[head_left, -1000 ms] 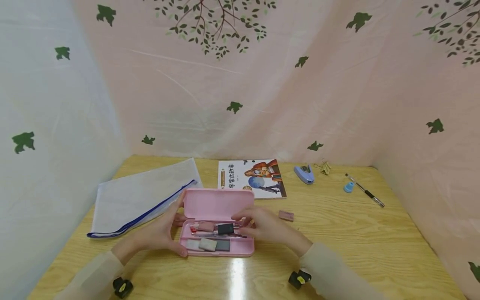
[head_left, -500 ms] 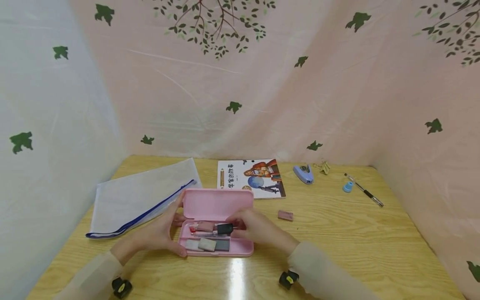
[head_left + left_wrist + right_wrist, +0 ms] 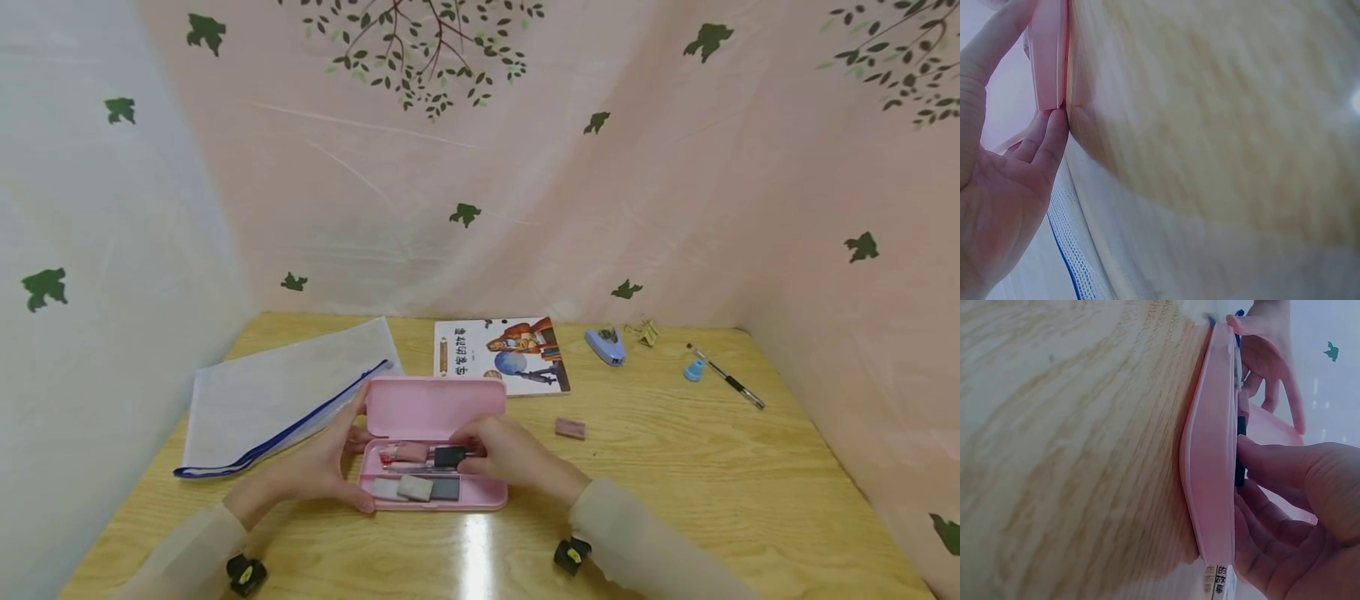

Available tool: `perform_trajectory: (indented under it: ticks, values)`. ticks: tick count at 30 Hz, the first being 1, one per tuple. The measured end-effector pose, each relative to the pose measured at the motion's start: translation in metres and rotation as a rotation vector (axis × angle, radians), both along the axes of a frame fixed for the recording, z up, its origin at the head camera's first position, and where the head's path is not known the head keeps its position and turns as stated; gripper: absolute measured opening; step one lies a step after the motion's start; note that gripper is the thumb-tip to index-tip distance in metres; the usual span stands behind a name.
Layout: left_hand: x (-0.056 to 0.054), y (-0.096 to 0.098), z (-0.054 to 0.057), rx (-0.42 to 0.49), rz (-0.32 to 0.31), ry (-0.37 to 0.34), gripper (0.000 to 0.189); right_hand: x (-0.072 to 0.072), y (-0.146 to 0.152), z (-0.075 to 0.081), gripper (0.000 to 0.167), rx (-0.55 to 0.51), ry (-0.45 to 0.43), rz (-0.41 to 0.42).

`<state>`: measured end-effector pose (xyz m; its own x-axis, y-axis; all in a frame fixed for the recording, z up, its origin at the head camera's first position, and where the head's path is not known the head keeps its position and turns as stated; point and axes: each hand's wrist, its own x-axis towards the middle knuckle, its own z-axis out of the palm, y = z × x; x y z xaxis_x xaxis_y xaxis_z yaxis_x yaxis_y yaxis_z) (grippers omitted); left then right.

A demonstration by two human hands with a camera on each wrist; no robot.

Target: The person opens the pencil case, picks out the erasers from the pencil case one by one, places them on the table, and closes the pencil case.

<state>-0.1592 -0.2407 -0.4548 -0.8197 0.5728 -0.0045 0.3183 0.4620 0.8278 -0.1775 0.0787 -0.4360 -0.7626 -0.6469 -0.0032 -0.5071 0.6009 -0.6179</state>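
A pink pencil case [image 3: 483, 497] lies on the table with its lid [image 3: 435, 407] raised. My left hand [image 3: 322, 462] holds its left end, thumb at the front corner and fingers at the back. In the case are a reddish eraser [image 3: 411, 452], a small black block [image 3: 449, 457], pens [image 3: 405, 467], a whitish eraser [image 3: 415, 488] and a grey block [image 3: 446, 489]. My right hand [image 3: 504, 450] reaches into the case's right part and pinches the black block's right end. In the right wrist view, the thumb [image 3: 1272, 462] lies against the black block [image 3: 1240, 450].
A mesh zip pouch [image 3: 285, 396] lies to the left and a book [image 3: 502, 357] behind the case. Rightward are a brownish-pink eraser [image 3: 570, 428], a blue stapler-like item [image 3: 606, 345], a gold binder clip [image 3: 647, 333], a blue cone-shaped piece [image 3: 693, 370] and a pen [image 3: 726, 377].
My right hand has moved left and deeper into the case, its fingers closing at the black block's end. The left hand keeps its hold on the case.
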Motion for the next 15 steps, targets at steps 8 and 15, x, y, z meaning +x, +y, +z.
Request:
perform_trajectory:
  ticks: [8, 15]
  values:
    - [-0.0021, 0.0014, -0.0025, 0.018, -0.008, 0.001, 0.146, 0.0020, -0.0011, 0.0018, 0.026, 0.076, 0.123, 0.032]
    - [0.0017, -0.0006, -0.0015, 0.029, -0.004, 0.011, 0.150, 0.0045, -0.0028, -0.0020, 0.025, 0.084, 0.134, 0.042]
